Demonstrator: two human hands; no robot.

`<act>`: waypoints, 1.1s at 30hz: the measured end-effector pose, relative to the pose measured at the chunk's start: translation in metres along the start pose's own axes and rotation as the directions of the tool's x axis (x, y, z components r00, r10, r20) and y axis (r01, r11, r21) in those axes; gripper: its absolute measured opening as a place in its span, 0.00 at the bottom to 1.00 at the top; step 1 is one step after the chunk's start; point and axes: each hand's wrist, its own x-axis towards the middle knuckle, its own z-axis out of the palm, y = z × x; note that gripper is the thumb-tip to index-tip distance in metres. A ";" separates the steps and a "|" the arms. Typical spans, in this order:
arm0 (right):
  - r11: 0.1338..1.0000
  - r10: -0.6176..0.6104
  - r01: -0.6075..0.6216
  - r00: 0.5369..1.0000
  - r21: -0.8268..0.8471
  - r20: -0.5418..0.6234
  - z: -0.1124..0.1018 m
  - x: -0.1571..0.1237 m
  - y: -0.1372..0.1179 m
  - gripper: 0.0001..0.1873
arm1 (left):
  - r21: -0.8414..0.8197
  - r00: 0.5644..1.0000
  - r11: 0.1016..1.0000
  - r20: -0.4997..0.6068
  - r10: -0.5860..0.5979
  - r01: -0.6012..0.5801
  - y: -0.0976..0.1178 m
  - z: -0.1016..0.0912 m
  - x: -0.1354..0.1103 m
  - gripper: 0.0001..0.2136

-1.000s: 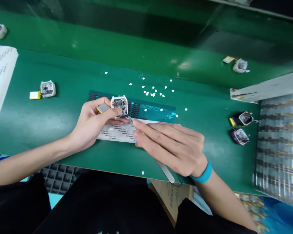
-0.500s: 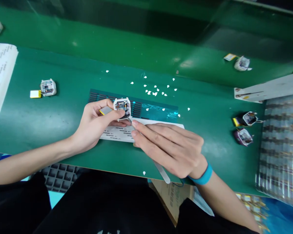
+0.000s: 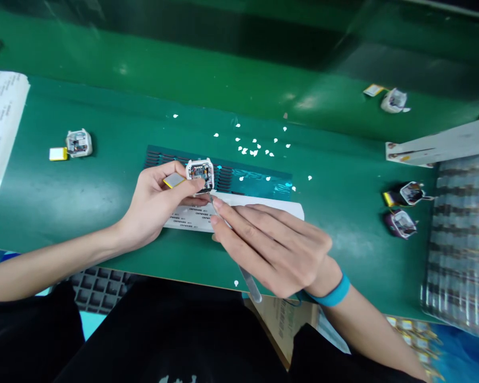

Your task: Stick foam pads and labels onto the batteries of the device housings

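My left hand (image 3: 154,199) is closed around a white smartwatch case (image 3: 200,174), its open side up with electronics showing. The thumb presses on the lower part of the case, and a battery (image 3: 174,180) with a yellow edge sticks out to its left, beside my fingers. Pinched in my right hand (image 3: 273,244) is a pair of metal tweezers (image 3: 250,284); their tip meets the lower right edge of the case. What the tip touches is too small to make out. Below both hands lies a white printed sheet (image 3: 197,218), partly over a dark strip sheet (image 3: 259,181).
Small white stickers (image 3: 254,152) are scattered beyond the hands. Another white case (image 3: 79,143) with a battery sits left. Dark cases (image 3: 411,193) lie right, beside stacked clear trays (image 3: 463,244). A printed sheet (image 3: 3,122) covers the left end of the green table (image 3: 115,117).
The tweezers have swung more upright, their rear end moving left. My right hand has shifted slightly left and down; my left hand stays in place with the watch case.
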 end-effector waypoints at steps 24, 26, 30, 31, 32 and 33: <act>0.978 0.140 -0.142 0.990 0.152 0.025 -0.007 0.000 -0.001 0.10 | 0.068 0.992 0.994 0.097 0.078 -0.085 0.000 -0.003 -0.003 0.13; 0.984 0.120 -0.121 0.993 0.129 0.015 -0.008 -0.001 0.001 0.12 | 0.098 0.985 0.988 0.135 0.104 -0.117 0.002 -0.004 -0.001 0.14; 0.995 0.056 -0.055 0.998 0.077 -0.009 -0.008 -0.003 0.005 0.13 | 0.202 0.964 0.944 0.111 0.242 -0.261 0.010 -0.017 0.028 0.17; 0.997 0.044 -0.042 0.999 0.069 -0.022 -0.007 -0.003 0.005 0.12 | 0.249 0.955 0.921 0.072 0.289 -0.298 0.015 -0.024 0.042 0.19; 0.998 0.033 -0.031 0.999 0.059 -0.030 -0.005 -0.004 0.006 0.12 | 0.315 0.941 0.890 0.025 0.338 -0.328 0.022 -0.033 0.058 0.21; 0.998 0.024 -0.022 0.999 0.051 -0.035 -0.005 -0.004 0.006 0.11 | 0.393 0.922 0.852 -0.027 0.387 -0.347 0.031 -0.042 0.073 0.21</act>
